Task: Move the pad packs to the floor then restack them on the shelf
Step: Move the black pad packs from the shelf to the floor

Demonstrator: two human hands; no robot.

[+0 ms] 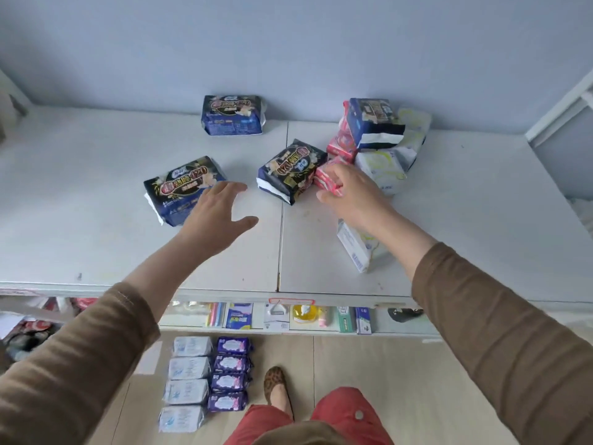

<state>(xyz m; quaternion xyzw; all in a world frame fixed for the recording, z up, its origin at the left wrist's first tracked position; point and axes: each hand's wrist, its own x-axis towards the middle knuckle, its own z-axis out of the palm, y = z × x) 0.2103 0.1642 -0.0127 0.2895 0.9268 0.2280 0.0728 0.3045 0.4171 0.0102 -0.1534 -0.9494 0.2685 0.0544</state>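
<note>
A pale blue wall (288, 43) rises at the far side; light wood-look floor (401, 380) lies near.

"420" on two dark pad packs (184, 187), (290, 168), other print illegible

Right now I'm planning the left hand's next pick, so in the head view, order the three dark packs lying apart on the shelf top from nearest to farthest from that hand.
From the left hand:
1. Front-left dark pack, under the fingertips.
2. Middle dark pack, to its right, beside the right hand.
3. Back dark pack, by the wall.
</note>
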